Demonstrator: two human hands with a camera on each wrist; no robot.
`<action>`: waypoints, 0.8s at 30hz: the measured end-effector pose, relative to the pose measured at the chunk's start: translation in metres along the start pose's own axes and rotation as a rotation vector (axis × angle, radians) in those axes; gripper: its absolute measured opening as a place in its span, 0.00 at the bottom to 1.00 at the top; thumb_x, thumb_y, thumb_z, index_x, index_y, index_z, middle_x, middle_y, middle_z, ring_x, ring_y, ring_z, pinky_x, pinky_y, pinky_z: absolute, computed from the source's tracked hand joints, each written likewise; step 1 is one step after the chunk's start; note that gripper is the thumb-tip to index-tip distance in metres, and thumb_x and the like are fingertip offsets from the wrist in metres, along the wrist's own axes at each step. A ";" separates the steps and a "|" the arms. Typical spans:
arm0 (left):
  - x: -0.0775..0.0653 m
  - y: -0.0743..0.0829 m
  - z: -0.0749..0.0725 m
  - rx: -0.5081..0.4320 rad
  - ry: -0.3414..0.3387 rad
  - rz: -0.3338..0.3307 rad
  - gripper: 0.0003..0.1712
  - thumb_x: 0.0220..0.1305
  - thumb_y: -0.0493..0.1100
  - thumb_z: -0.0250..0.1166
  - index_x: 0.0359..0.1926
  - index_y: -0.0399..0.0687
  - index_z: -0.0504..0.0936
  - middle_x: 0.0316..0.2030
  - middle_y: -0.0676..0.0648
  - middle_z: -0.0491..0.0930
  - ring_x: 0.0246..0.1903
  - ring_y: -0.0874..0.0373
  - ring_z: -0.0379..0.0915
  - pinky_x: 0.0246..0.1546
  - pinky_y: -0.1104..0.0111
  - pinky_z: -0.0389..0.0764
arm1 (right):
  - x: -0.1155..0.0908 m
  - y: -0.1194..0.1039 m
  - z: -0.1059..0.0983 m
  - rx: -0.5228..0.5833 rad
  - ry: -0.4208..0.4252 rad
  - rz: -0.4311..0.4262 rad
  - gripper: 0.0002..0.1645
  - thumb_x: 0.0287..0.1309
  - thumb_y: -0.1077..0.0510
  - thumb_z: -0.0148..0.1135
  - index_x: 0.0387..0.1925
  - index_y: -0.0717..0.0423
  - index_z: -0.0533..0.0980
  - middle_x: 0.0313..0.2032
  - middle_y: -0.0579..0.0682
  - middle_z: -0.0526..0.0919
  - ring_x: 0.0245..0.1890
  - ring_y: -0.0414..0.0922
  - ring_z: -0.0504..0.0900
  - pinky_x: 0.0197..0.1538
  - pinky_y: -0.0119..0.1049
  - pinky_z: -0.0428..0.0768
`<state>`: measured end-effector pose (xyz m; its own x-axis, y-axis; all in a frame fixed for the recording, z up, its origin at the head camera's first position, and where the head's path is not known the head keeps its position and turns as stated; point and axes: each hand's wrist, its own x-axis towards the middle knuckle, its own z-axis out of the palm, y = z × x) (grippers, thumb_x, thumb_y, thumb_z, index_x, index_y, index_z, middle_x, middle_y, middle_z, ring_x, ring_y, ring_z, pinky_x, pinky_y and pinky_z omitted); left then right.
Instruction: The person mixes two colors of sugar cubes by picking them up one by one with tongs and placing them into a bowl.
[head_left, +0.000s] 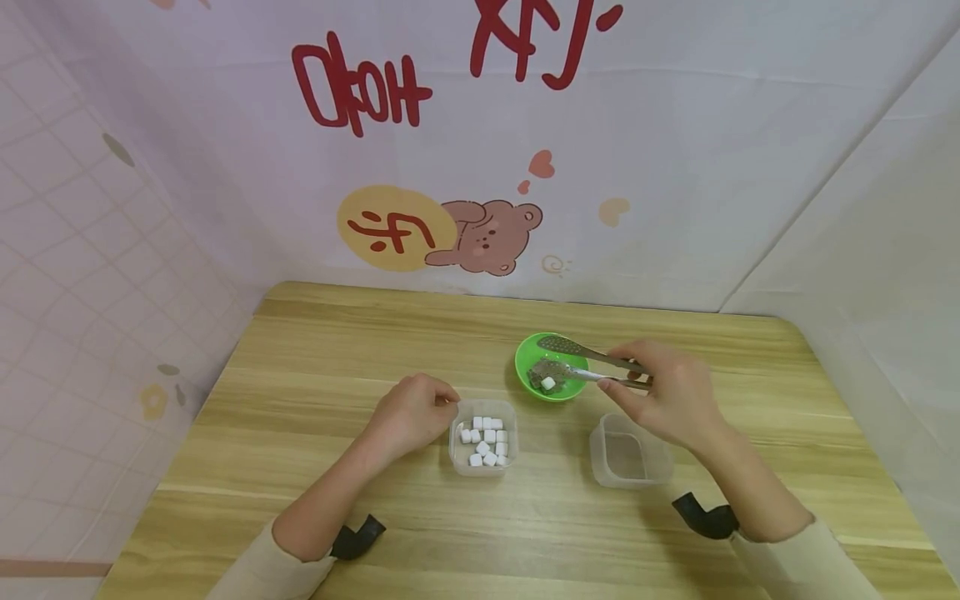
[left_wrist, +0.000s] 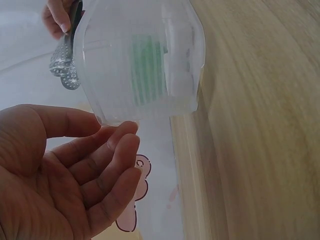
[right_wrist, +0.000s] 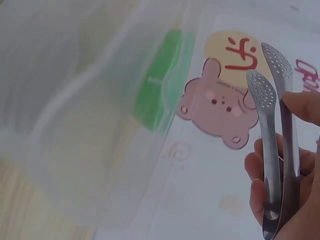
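Metal tongs (right_wrist: 272, 150) with perforated heads are in my right hand (head_left: 678, 392), thumb on one arm and fingers round the other. Their heads spread apart over a green bowl (head_left: 522, 379). Inside the bowl lie a grey-brown powder (head_left: 536, 367) and one white cube (head_left: 548, 383). My left hand (head_left: 412, 412) pinches the corner rim of a clear plastic container (head_left: 483, 471) between thumb and fingers. Several white cubes (head_left: 490, 436) lie in that container. In the left wrist view my left hand (left_wrist: 75, 170) has its fingertips right at the rim.
A second clear container (head_left: 630, 462) stands below my right hand, with no cubes inside. The wooden table (head_left: 337, 333) meets a printed cloth wall (head_left: 645, 167) at the back. Dark curved mounts (head_left: 356, 537) sit at both wrists.
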<state>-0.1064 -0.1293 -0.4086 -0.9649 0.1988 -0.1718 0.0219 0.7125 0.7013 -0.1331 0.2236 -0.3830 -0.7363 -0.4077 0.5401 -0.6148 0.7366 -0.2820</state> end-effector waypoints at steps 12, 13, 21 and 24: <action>-0.001 -0.001 0.002 0.011 0.011 0.009 0.12 0.67 0.39 0.64 0.45 0.46 0.92 0.47 0.48 0.89 0.42 0.55 0.79 0.45 0.55 0.80 | 0.003 -0.031 0.012 0.052 -0.011 -0.180 0.18 0.44 0.54 0.78 0.41 0.53 0.87 0.37 0.41 0.88 0.27 0.37 0.82 0.27 0.31 0.78; -0.001 -0.001 0.002 0.012 0.011 0.009 0.12 0.67 0.39 0.63 0.45 0.46 0.92 0.47 0.48 0.89 0.42 0.55 0.79 0.45 0.55 0.80 | 0.003 -0.033 0.013 0.051 -0.015 -0.195 0.18 0.44 0.54 0.78 0.41 0.53 0.87 0.37 0.41 0.88 0.26 0.37 0.82 0.27 0.31 0.78; -0.001 -0.002 0.002 0.011 0.010 0.006 0.12 0.67 0.39 0.64 0.45 0.46 0.92 0.47 0.48 0.89 0.40 0.54 0.78 0.43 0.57 0.79 | 0.005 -0.052 0.030 0.026 -0.082 -0.296 0.16 0.44 0.52 0.78 0.37 0.53 0.88 0.34 0.42 0.88 0.26 0.37 0.84 0.26 0.31 0.79; -0.001 -0.002 0.002 0.011 0.007 0.008 0.12 0.67 0.40 0.64 0.45 0.46 0.92 0.47 0.48 0.89 0.40 0.55 0.79 0.42 0.57 0.80 | 0.006 -0.058 0.036 -0.020 -0.118 -0.313 0.15 0.44 0.51 0.78 0.35 0.52 0.88 0.34 0.41 0.88 0.27 0.37 0.84 0.24 0.31 0.77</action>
<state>-0.1045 -0.1296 -0.4115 -0.9665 0.1994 -0.1615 0.0322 0.7186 0.6947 -0.1123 0.1586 -0.3919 -0.5413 -0.6747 0.5018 -0.8114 0.5758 -0.1011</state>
